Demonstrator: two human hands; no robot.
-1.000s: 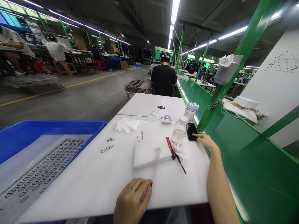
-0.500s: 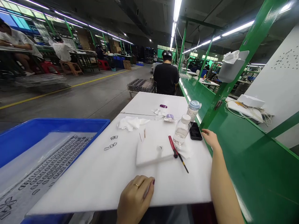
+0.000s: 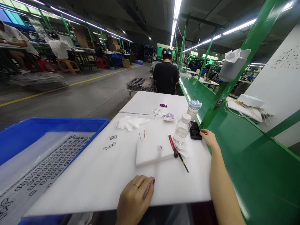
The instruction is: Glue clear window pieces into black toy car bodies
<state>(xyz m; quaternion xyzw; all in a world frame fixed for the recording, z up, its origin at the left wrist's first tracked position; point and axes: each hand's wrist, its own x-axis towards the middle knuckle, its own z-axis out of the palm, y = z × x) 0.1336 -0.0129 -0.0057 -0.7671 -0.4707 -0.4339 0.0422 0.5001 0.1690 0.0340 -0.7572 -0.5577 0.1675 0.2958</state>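
Observation:
My left hand [image 3: 136,198] rests on the near edge of the white table [image 3: 93,187], fingers curled under, with nothing visible in them. At the table's right side my right hand [image 3: 210,139] reaches forward, its fingertips at the right edge of a black smartphone [image 3: 195,130]. The phone lies flat and stays on the table. Beside it stand a clear bottle with a white cap [image 3: 182,129] and a cup with a blue lid [image 3: 194,109]. A red-handled knife-like tool [image 3: 172,145] and a thin dark brush-like tool [image 3: 183,162] lie left of the bottle, near a white foam block [image 3: 147,156].
Thin sticks [image 3: 144,132] stand upright in the block. Crumpled tissue [image 3: 131,122] and small black outline-shaped pieces [image 3: 109,146] lie to the left. A blue bin [image 3: 93,124] holds a sheet of similar pieces. A green bench [image 3: 253,162] runs along the right; a person in black [image 3: 166,75] sits ahead.
My right hand's fingertips have moved slightly left, up to the phone's edge. The view has shifted a little; my left hand stays in place.

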